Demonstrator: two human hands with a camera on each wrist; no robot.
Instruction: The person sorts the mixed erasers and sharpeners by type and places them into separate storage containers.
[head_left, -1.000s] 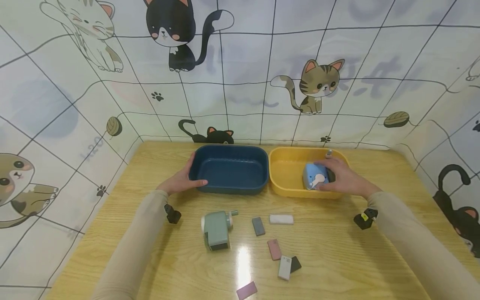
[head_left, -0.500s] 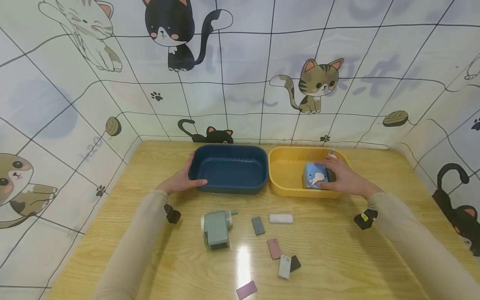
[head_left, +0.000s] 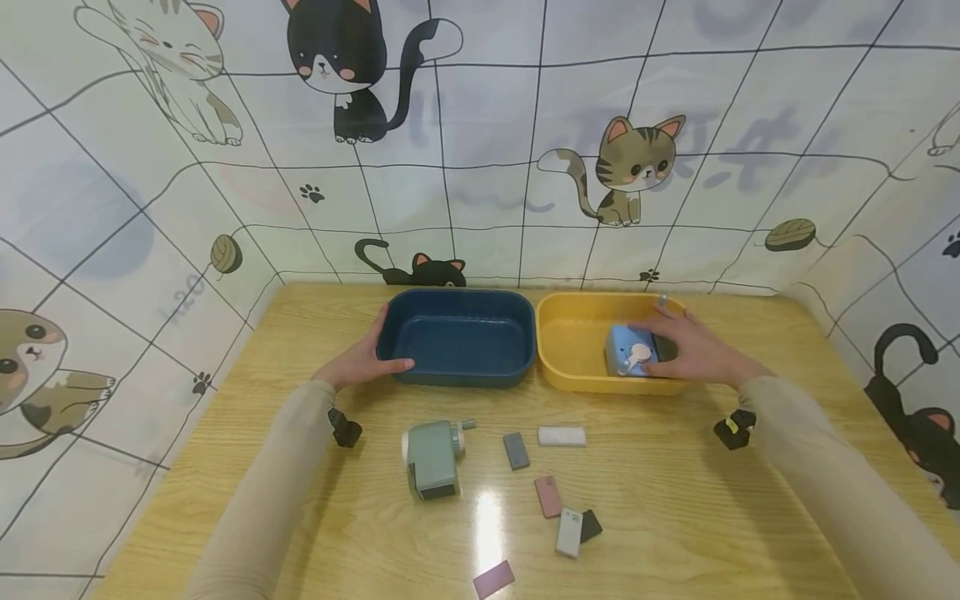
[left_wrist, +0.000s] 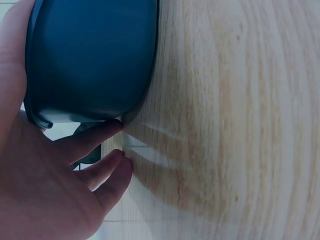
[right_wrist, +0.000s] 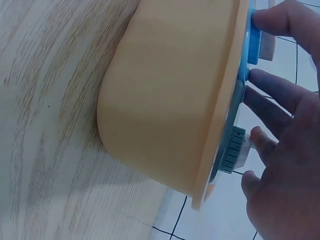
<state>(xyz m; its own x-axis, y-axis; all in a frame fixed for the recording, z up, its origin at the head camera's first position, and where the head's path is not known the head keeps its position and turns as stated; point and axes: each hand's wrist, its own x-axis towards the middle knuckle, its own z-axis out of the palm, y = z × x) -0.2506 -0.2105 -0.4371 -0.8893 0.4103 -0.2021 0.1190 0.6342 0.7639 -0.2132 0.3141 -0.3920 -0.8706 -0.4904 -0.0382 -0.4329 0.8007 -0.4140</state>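
Near far edge of wood-grained desk [head_left: 675,500], touches smooth, round-cornered navy tub [head_left: 462,342] with spread left hand [head_left: 363,358]. In similar yellow tub [head_left: 573,337], touches boxy blue object [head_left: 625,340] with right hand [head_left: 701,350]; cannot tell if gripping.

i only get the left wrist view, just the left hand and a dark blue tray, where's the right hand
Observer: The right hand is over the yellow tray, touching a blue box-shaped item inside it.
Operator: ok and what's on the near side of the dark blue tray
Observer: A green device with a crank stands there, apart from the tray.
Operator: what lies closest to the right of that
Observer: A grey block, lying flat on the table.
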